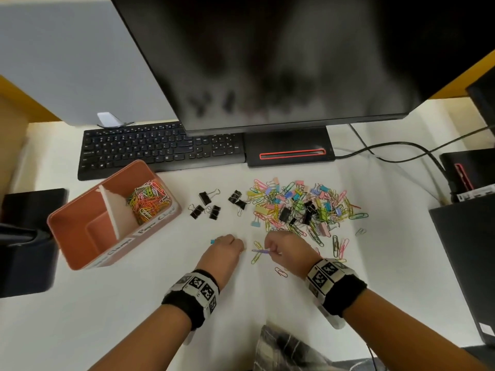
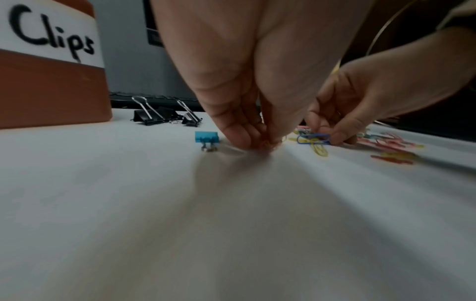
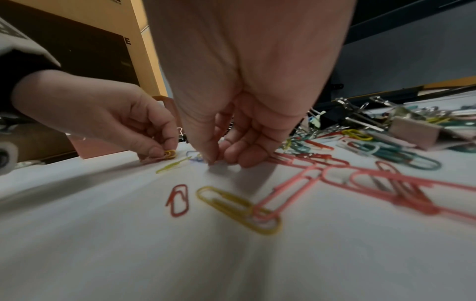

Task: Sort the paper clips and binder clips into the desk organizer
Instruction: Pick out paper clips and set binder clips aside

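— How many hands are seen, and how many organizers?
— Two hands are seen, and one desk organizer (image 1: 80, 236) with two labelled compartments.
— And the black binder clips (image 1: 205, 198) set apart from the pile?
— Five can be made out. The clips in the mixed pile (image 1: 302, 207) cannot be counted.

Bright even overhead light, soft shadows, wide-angle edge distortion, dimmer motion-blurred wrist views

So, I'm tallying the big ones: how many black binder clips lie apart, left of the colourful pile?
5 black binder clips: three cluster nearer the organizer, two lie together by the left edge of the pile. Other black ones are buried in it.
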Motion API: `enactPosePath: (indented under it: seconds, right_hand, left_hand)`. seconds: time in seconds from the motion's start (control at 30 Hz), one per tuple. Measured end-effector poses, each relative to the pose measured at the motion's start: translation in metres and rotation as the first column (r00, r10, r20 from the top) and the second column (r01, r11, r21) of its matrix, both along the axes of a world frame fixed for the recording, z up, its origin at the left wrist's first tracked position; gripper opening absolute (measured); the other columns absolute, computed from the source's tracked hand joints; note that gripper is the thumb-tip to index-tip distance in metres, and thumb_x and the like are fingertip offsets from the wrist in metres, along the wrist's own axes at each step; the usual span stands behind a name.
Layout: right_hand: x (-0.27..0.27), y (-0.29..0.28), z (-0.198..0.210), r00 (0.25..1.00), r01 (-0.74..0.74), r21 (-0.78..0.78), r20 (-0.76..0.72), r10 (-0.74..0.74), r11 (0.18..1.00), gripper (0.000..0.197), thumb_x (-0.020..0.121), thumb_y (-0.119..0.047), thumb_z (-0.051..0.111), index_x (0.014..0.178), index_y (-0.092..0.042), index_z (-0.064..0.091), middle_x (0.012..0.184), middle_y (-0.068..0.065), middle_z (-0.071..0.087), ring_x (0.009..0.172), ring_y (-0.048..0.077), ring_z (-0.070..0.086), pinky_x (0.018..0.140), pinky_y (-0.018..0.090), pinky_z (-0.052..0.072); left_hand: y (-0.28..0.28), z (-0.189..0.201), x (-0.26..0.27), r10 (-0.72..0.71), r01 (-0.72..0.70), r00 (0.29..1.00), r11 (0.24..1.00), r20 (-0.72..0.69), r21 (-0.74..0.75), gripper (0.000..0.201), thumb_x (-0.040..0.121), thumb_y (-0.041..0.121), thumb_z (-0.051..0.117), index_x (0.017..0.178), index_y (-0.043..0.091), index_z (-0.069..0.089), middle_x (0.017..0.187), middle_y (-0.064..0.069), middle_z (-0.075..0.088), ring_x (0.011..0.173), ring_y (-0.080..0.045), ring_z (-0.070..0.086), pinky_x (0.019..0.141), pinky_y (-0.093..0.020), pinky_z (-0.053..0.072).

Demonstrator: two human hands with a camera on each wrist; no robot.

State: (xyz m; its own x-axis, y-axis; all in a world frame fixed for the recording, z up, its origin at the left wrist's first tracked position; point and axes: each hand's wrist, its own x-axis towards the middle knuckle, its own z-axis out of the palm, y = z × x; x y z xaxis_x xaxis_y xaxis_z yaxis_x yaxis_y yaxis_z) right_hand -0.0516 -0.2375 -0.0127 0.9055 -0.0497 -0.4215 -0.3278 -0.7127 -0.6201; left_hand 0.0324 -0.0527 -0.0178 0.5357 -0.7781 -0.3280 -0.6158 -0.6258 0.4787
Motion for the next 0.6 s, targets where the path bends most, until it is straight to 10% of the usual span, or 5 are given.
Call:
enactPosePath:
  seconds: [0.1, 0.37, 0.6]
  right_hand:
    - [0.002, -0.007, 0.002, 0.996, 0.005, -0.028, 0.086, -0.003, 1.000, 0.035, 0.089, -0.005, 0.048, 0.121, -0.017, 0.056, 0.103, -0.005, 0.057, 0.093, 0.009, 0.048, 0.082, 0.020, 0.038]
    - [0.028, -0.009, -0.001, 0.997, 0.015, -0.197, 0.076, 0.000, 0.980, 0.065, 0.070, -0.044, 0.075, 0.126, -0.022, 0.049, 0.121, 0.002, 0.046, 0.102, 0.022, 0.052, 0.089, 0.037, 0.047]
    - [0.029, -0.011, -0.007, 0.994, 0.019, -0.147, 0.108, -0.003, 0.989, 0.033, 0.084, -0.022, 0.065, 0.115, -0.013, 0.061, 0.107, 0.009, 0.057, 0.104, 0.027, 0.050, 0.086, 0.039, 0.047]
  left_hand:
    - [0.001, 0.005, 0.002, 0.131, -0.133, 0.991, 0.988, -0.028, -0.075, 0.018, 0.089, 0.008, 0.049, 0.101, 0.008, 0.062, 0.096, -0.011, 0.059, 0.086, -0.027, 0.057, 0.076, -0.031, 0.049]
    - [-0.009, 0.013, 0.011, 0.308, -0.336, 0.940, 0.912, -0.146, -0.236, 0.017, 0.088, 0.005, 0.053, 0.101, 0.010, 0.063, 0.086, 0.002, 0.051, 0.066, -0.006, 0.046, 0.064, -0.008, 0.034]
    - [-0.017, 0.007, -0.007, 0.184, -0.228, 0.948, 0.962, -0.260, -0.151, 0.023, 0.087, 0.018, 0.058, 0.110, 0.019, 0.057, 0.080, 0.008, 0.056, 0.069, -0.001, 0.050, 0.070, -0.016, 0.039]
